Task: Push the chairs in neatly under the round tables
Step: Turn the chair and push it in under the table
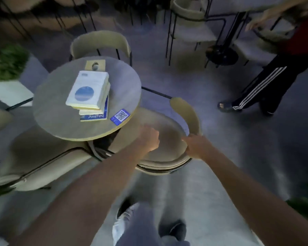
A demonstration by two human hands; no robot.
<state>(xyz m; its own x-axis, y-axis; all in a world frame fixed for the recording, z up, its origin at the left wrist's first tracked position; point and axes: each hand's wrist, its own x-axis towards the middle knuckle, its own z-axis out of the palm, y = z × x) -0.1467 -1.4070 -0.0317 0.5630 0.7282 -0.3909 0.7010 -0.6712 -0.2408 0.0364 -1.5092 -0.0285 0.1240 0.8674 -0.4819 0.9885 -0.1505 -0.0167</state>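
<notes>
**So: both hands on the near chair, seat partly tucked under the table**

The right hand [196,148] is wrapped around the curved backrest of the near chair [160,139], fingers curled over the top rim at its near end; it's blurred, so how tightly it's clenched can't really be judged. The left hand [148,139] is curled into a loose fist over the seat, knuckles toward the table. Whether it's actually gripping anything or just resting on the seat can't be told through the motion blur.

The chair sits at about 4 o'clock from the round table [60,107], its seat's far edge already overlapped by the tabletop rim. Bare grey floor [229,157] is seen to the right of the chair and behind it, toward the wearer. A second chair [100,42] is tucked in at 12 o'clock, and a third chair [39,157] lies at roughly 7 o'clock, just beside the near one at the table's base.

Both forearms are stretched forward and down from the bottom of the view, left one angled in from 7 o'clock, right one from 5 o'clock.

On the tabletop a stack of books [90,96] is seen near the middle, with a QR sticker [120,116] at the rim. Another person [267,80] stands at 2 o'clock, well apart.
</notes>
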